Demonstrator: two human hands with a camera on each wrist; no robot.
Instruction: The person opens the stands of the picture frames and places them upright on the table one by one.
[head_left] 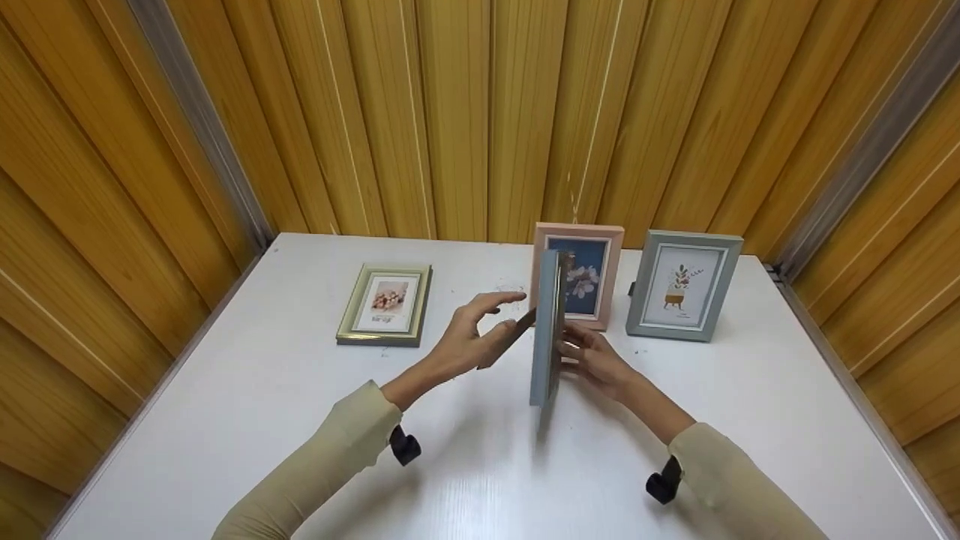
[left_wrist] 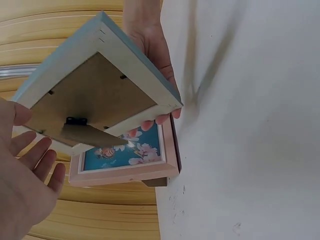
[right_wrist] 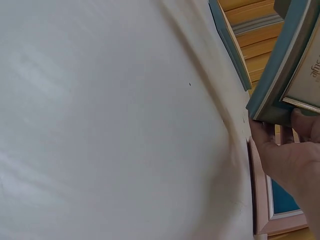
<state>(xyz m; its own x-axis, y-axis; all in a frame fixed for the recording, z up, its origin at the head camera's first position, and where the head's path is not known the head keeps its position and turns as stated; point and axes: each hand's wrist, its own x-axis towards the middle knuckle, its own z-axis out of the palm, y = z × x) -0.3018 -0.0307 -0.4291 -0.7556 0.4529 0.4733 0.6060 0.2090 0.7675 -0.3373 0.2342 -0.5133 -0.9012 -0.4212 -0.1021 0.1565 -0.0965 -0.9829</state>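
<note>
A blue-grey photo frame [head_left: 548, 330] is held above the table, edge-on in the head view. My right hand [head_left: 596, 364] grips it, thumb on the glass side and fingers behind in the right wrist view. The left wrist view shows its brown backing [left_wrist: 95, 90], with the support leg [left_wrist: 90, 134] swung partly out. Close to that leg, my left hand [head_left: 465, 343] has its fingers spread and loosely bent, with nothing held. Just behind stands a pink photo frame [head_left: 613, 281] with a blossom picture, partly covered by the held one.
A grey-green photo frame [head_left: 684, 285] stands at the back right with a plant picture. On the left a pale green-gold photo frame [head_left: 384, 305] lies on the white table [head_left: 300, 420]. Wood-look panels [head_left: 450, 120] enclose the back and sides.
</note>
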